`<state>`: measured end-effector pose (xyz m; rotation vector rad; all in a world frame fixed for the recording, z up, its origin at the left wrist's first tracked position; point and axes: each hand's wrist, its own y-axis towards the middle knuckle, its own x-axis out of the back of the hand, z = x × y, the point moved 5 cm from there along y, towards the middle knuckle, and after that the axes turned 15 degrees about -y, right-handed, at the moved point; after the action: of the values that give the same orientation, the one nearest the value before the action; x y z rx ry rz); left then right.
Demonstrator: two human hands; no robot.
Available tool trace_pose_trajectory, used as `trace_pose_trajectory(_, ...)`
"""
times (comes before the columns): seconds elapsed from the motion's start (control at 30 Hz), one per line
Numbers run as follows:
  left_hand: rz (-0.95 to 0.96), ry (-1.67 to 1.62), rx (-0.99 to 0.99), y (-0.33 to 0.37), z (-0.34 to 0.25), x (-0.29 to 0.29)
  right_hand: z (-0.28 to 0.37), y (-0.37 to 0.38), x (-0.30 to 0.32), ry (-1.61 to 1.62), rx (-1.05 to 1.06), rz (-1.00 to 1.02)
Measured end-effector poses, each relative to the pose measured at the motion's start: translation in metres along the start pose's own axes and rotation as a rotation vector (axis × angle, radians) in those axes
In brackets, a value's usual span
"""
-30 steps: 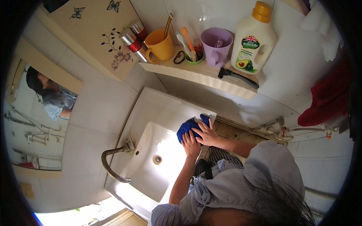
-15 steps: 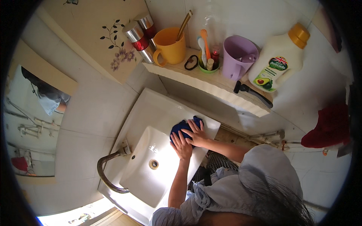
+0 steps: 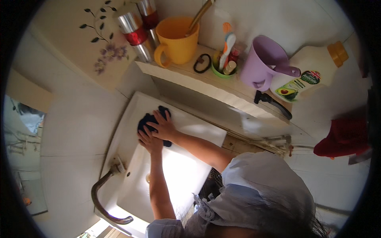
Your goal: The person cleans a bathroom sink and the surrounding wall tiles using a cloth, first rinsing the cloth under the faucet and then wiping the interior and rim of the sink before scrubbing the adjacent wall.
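A dark blue cloth [image 3: 146, 119] lies bunched on the white sink's [image 3: 194, 129] flat top, at the far left above the basin. My left hand [image 3: 151, 142] presses on its near edge with fingers stretched out. Beside it, my right hand [image 3: 162, 126] lies flat over the cloth's right part, fingers spread. Both hands are open against the cloth, which partly shows between and beyond the fingers. The drain [image 3: 148, 178] is partly covered by my left forearm.
A curved metal faucet [image 3: 97, 194] stands at the sink's left. Above the sink runs a shelf [image 3: 190, 81] with a yellow mug [image 3: 178, 45], a green cup [image 3: 223, 73] of toothbrushes, a purple mug [image 3: 258, 65], a razor [image 3: 274, 105] and a cream bottle [image 3: 317, 59].
Both hands have slid the cloth leftward along the sink top, from the right side to the far left corner area. The view has shifted somewhat too.
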<state>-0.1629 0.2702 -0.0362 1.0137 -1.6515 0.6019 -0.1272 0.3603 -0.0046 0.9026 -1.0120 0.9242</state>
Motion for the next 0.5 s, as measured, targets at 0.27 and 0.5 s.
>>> trace_pose_trajectory(0.27,-0.027,0.034,-0.112,-0.01,-0.021,0.0,-0.014,-0.028,0.0,-0.046,-0.05,-0.064)
trace_pose_trajectory(0.5,-0.033,-0.166,-0.347,-0.066,-0.066,-0.011,-0.047,-0.104,0.027,-0.168,-0.021,-0.16)
